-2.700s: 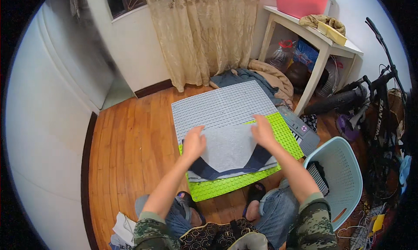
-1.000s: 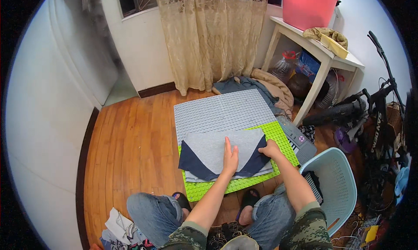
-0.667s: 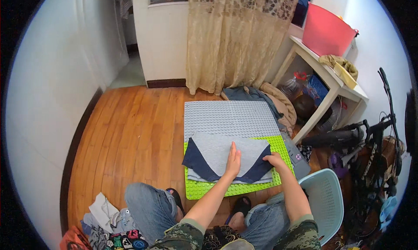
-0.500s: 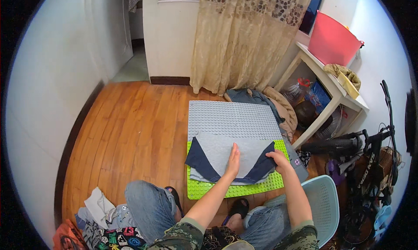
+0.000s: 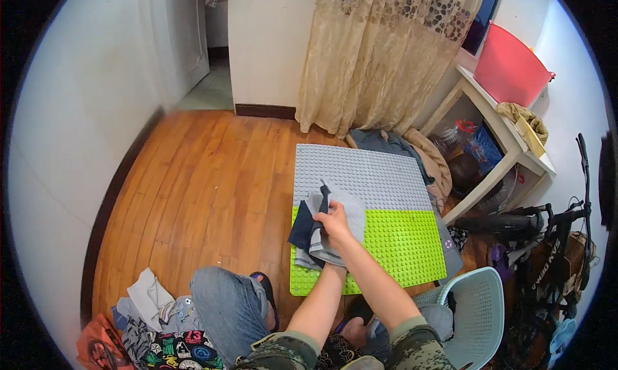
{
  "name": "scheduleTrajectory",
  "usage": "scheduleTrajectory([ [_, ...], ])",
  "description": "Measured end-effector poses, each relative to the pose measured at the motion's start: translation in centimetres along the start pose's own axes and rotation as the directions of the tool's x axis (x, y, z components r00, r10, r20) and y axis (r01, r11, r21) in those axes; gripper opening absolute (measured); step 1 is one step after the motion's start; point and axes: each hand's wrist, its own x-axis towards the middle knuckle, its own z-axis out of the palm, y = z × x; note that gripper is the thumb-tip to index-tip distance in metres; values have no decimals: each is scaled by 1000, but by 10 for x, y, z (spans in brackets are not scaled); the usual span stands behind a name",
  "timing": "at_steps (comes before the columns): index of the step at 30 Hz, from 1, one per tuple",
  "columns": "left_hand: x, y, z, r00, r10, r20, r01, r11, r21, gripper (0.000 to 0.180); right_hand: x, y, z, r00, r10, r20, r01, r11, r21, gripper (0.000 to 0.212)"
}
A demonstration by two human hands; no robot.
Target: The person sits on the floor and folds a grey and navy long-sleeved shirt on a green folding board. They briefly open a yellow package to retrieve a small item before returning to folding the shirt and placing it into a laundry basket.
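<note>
A light-grey garment with navy panels [image 5: 351,209] is bunched and folded over toward the left half of the studded board [image 5: 402,247]. Its exact kind does not show clearly. My right hand [image 5: 335,223] is closed on the folded-over edge, thumb on top, with navy and grey cloth layered under the fingers. From below, my left forearm [image 5: 322,299] reaches up beneath my right wrist. The left hand itself is hidden by the cloth and the right arm, so its fingers cannot be seen.
The board's far half is grey, its near half lime green. A pale blue basket [image 5: 479,312] stands at my right beside a bicycle [image 5: 547,241]. Clothes [image 5: 174,315] lie piled at lower left. A white table [image 5: 508,138] bears a red tub [image 5: 512,64].
The garment lay spread flat across the board; its right side is now folded over to the left. My right hand moved left with its edge, and my left hand went under the cloth.
</note>
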Motion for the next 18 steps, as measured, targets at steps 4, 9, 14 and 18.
scheduleTrajectory([
  [4,-3,5,-5,999,32,-5,-33,998,-60,51,5,16,19,998,53,-22,-56,982,-180,64],
  [9,-3,2,-5,998,68,-5,-68,992,-108,52,12,55,24,951,-308,21,244,709,-662,65],
  [14,0,-2,-1,995,95,5,-93,984,-150,53,-9,29,25,982,-137,130,187,607,-773,76],
  [18,11,-12,-1,988,151,10,-147,973,-179,55,8,25,7,916,194,350,36,831,-554,61],
])
